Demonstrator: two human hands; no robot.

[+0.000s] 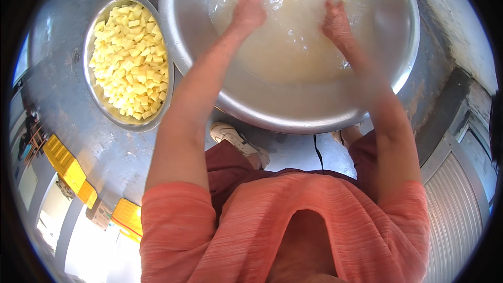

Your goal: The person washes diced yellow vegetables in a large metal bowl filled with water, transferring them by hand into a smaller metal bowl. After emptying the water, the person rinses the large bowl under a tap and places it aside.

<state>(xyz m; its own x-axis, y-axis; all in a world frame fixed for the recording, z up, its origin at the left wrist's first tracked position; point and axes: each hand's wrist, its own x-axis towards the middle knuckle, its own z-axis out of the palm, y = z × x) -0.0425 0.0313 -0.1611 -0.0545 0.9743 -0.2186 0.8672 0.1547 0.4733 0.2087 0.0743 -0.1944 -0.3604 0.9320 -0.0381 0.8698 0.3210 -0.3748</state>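
Observation:
A large round metal basin [283, 120] holds cloudy water [289, 51] with ripples and bright glints. My left hand [249, 10] is at the left part of the water, blurred, its fingers partly hidden. Further right, my right hand [336, 19] dips its fingertips at the water, the fingers bent. Whether either hand holds anything under the surface cannot be seen. Left of the basin, close against its rim, stands an oval-looking metal bowl [87, 70] heaped with peeled, cut potato chunks [131, 61].
Below the basin are my shoes [234, 137] on the grey floor [118, 157]. Yellow plastic crates [65, 163] and a cardboard box [99, 214] stand at the lower left. A wall [463, 19] and a ribbed door panel [454, 200] are at the right.

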